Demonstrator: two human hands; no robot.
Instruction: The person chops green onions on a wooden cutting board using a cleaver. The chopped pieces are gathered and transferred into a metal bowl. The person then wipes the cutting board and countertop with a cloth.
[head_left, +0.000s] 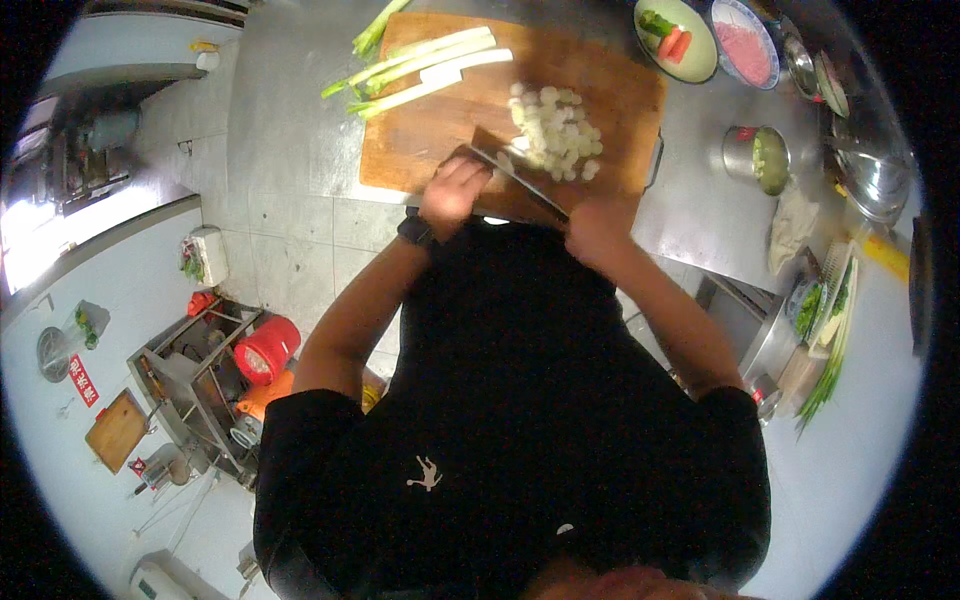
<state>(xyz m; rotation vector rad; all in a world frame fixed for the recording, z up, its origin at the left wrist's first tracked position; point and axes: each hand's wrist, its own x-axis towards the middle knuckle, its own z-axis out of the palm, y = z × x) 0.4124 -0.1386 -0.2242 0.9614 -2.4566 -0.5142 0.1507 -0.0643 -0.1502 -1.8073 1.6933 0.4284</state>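
My right hand (600, 232) grips the handle of a kitchen knife (529, 184), whose blade slants up and left across the near part of a wooden cutting board (420, 146). Close against the blade's far end is my left hand (454, 191), its fingers bent and pointing down at the board; whether they hold anything is hidden. Beyond the blade lies a loose heap of pale, round slices (559, 127), apparently cut scallion or leek. Several long scallion or leek stalks (431, 67) rest on the board's far left, with green ends past its edge.
The board lies on a steel worktop (292, 112). At right stand a bowl with carrot pieces (675, 45), a bowl of pink shredded food (742, 52), a metal pot (742, 154), a cloth (791, 225) and steel bowls (874, 176). A red bucket (266, 349) sits left.
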